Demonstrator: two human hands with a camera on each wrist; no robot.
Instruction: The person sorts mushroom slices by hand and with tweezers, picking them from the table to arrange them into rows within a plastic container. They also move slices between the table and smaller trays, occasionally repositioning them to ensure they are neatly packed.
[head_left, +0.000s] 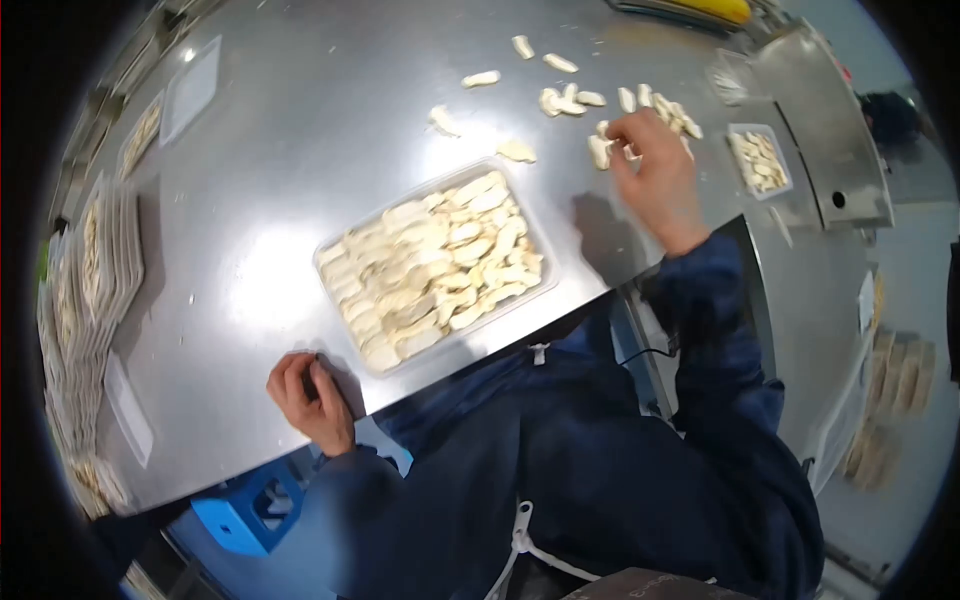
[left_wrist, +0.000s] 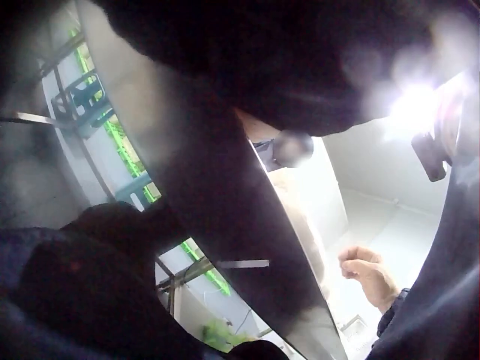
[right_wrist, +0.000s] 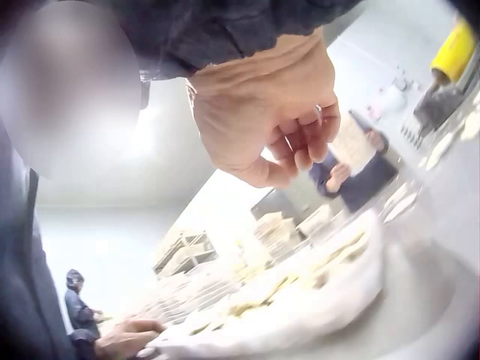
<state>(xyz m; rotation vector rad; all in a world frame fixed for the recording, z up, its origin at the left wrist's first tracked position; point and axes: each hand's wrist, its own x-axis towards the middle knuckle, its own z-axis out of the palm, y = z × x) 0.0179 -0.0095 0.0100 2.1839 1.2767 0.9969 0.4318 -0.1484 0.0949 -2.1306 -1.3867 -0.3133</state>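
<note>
A white plastic tray (head_left: 555,270) lies near the front edge of the steel table, filled with overlapping rows of pale cream slices (head_left: 430,265) that look like sliced mushroom. To its right, my right hand (head_left: 655,180) hovers by a loose cluster of slices (head_left: 675,115), fingers bent and thumb toward the fingertips. In the right wrist view the right hand (right_wrist: 262,112) hangs with loosely curled fingers, and nothing shows between them. My left hand (head_left: 312,400) rests at the table edge left of the tray, fingers loosely curled and holding nothing.
More slices (head_left: 480,78) lie scattered beyond the tray. A small filled tray (head_left: 760,160) sits at the right. Stacked trays (head_left: 90,270) stand along the left side, near an unfilled white tray (head_left: 190,90). Other people (right_wrist: 360,169) are in the background.
</note>
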